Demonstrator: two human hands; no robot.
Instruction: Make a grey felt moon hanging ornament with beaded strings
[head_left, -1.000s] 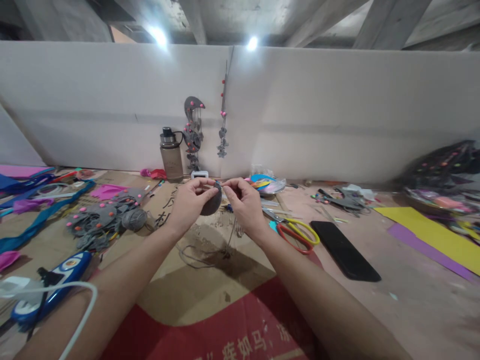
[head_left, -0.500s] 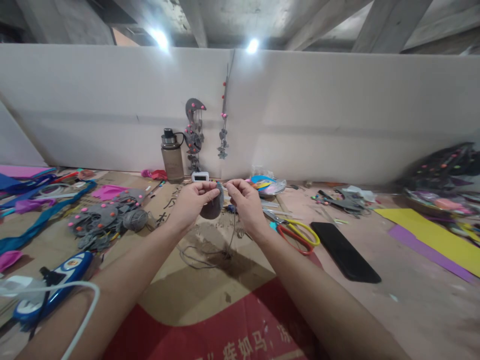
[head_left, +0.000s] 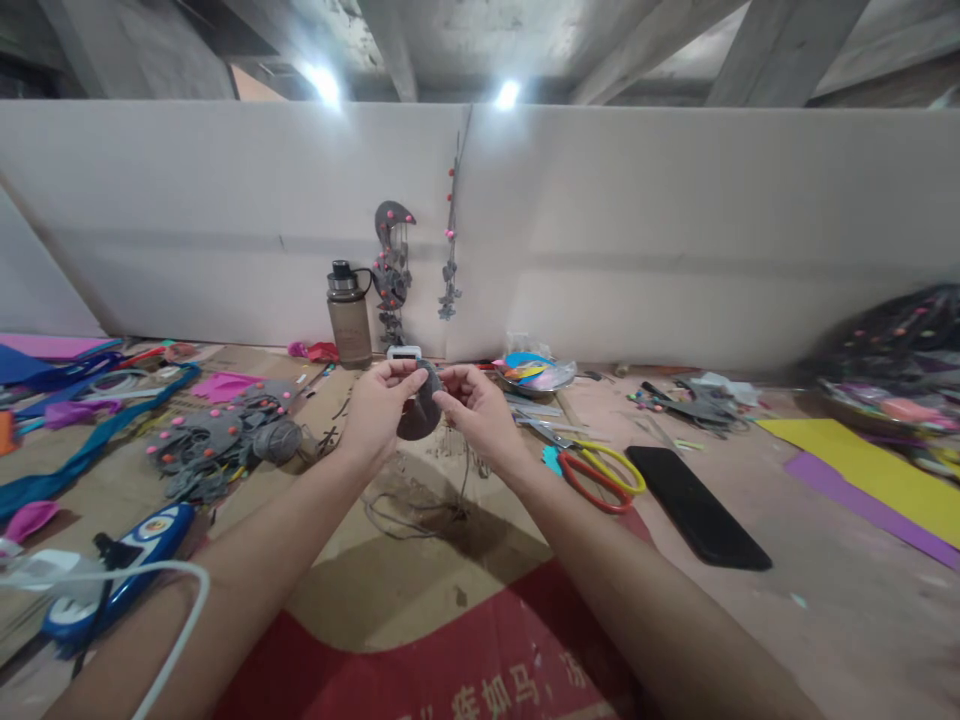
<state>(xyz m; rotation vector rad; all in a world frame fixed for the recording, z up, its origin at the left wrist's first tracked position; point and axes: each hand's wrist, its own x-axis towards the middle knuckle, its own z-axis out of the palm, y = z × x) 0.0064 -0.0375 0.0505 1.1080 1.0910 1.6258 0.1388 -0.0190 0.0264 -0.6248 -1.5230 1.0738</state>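
Note:
A dark grey felt piece (head_left: 421, 415), curved at its lower edge, is held up above the cardboard. My left hand (head_left: 384, 405) pinches its upper left side between thumb and fingers. On the opposite side, my right hand (head_left: 476, 405) is closed at the felt's right edge, its thumb against the surface. Anything small between the right fingertips is too fine to make out. Grey yarn (head_left: 466, 478) hangs below my right hand and lies in loose loops on the cardboard sheet (head_left: 352, 600).
Scissors (head_left: 600, 475) with red and yellow handles and a black phone (head_left: 697, 508) lie right. Grey felt pieces with pink beads (head_left: 225, 430) and a yarn ball (head_left: 276, 440) lie left. A bottle (head_left: 349, 320) stands behind; a white cable (head_left: 199, 600) crosses my left forearm.
My right hand has moved left against the felt piece, its thumb now on the felt's edge. The left hand keeps its pinch. The whole view has shifted slightly.

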